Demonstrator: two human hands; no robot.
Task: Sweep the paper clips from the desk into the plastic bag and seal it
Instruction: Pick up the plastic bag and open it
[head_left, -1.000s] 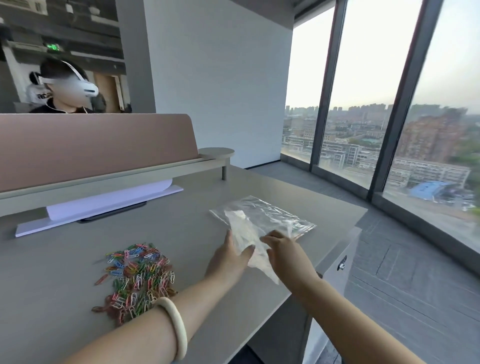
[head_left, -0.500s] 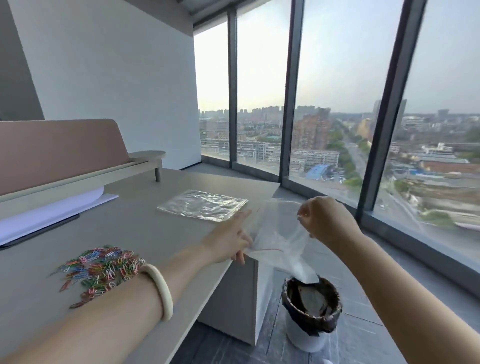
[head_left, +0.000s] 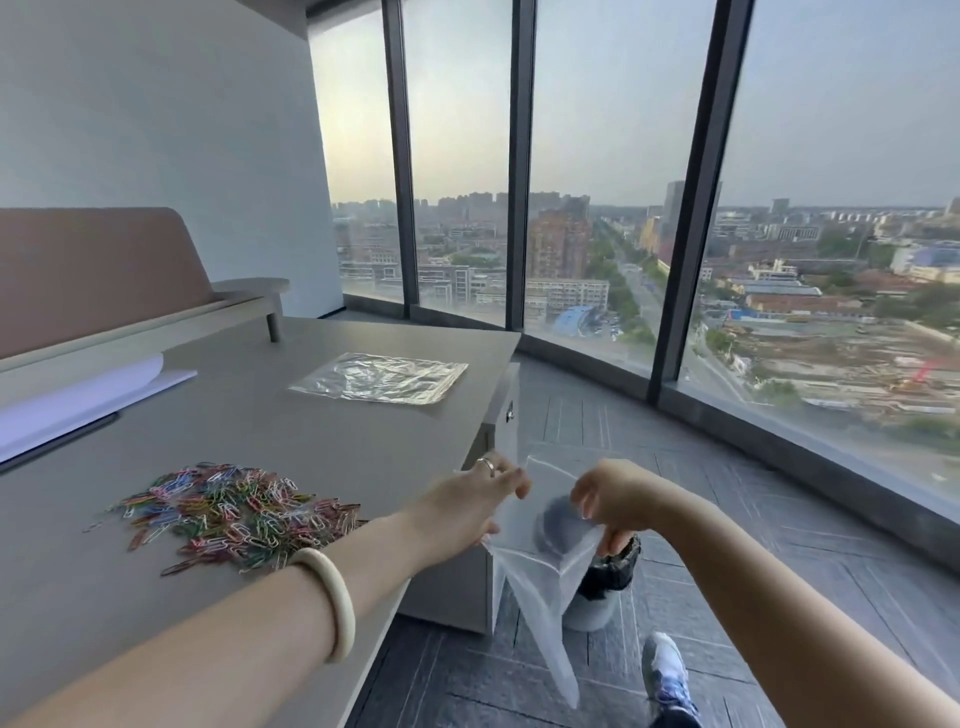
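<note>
Both hands, left hand (head_left: 470, 501) and right hand (head_left: 610, 501), now hold the plastic bag (head_left: 540, 571) lower, beside the desk's (head_left: 311, 441) right edge; paper clips (head_left: 228, 514) remain unswept.

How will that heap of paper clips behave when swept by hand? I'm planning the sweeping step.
The paper clips lie as a loose, low heap of many small pieces, so they will probably scatter rather than move together. The desk looks smooth, so they should slide easily. The heap sits close to the near edge, so a few may drop off.
</note>
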